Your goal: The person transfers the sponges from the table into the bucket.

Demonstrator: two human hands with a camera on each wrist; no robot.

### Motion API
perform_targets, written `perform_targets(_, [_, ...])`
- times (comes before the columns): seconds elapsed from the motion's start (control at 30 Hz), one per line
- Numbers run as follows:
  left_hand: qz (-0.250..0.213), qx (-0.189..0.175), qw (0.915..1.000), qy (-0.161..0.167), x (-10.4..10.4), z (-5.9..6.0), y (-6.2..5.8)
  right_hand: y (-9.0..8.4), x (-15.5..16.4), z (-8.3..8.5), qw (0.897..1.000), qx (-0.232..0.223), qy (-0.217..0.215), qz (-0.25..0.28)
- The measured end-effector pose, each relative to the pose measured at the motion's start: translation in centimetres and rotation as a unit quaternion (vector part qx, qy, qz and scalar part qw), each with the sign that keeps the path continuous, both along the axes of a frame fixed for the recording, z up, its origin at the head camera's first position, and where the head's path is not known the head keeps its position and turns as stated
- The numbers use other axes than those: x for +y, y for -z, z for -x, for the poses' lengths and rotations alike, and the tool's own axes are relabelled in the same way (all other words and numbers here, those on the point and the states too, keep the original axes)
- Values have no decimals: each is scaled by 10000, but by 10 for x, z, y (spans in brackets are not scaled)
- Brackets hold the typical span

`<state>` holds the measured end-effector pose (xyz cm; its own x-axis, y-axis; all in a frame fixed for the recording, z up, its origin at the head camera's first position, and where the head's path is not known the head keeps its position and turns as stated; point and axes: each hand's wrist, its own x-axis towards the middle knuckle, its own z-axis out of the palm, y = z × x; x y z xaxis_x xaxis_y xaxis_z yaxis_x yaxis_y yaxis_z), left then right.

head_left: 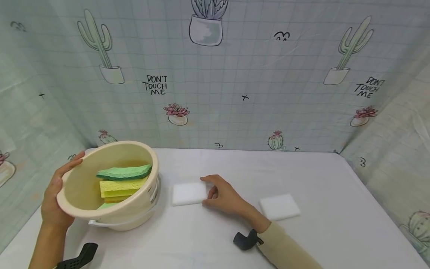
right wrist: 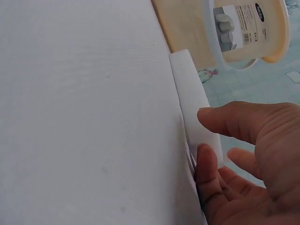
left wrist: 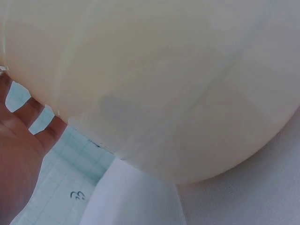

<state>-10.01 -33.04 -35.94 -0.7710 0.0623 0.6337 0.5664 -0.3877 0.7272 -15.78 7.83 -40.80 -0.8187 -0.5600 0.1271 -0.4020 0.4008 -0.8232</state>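
My left hand (head_left: 58,188) grips the rim of a cream plastic bucket (head_left: 141,209) and holds it tilted toward me at the table's left. Inside lie a green sponge (head_left: 124,172) on top of a yellow sponge (head_left: 121,186). The left wrist view is filled by the bucket's wall (left wrist: 164,70), with my left hand (left wrist: 18,154) against it. My right hand (head_left: 209,191) pinches the right end of a white sponge block (head_left: 188,193) that lies flat on the table beside the bucket. In the right wrist view my right hand (right wrist: 206,136) has its thumb and forefinger on the white block (right wrist: 192,93).
A second white sponge block (head_left: 279,206) lies to the right of my right wrist. The table (head_left: 235,168) has a white cloth. A cactus-print curtain (head_left: 235,74) closes it in at the back and both sides. The bucket's handle and label (right wrist: 234,21) show in the right wrist view.
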Motion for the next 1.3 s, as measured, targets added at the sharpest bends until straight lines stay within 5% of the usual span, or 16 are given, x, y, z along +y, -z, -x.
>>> perform_targets(0.77, [65,-80,9998,-178,-5,-5,2,3,-5,1,9996,-147,157,169])
perform_targets(1.3, [57,-152,9995,-272,-1,0,1,-53,4,5,9950,0,331,945])
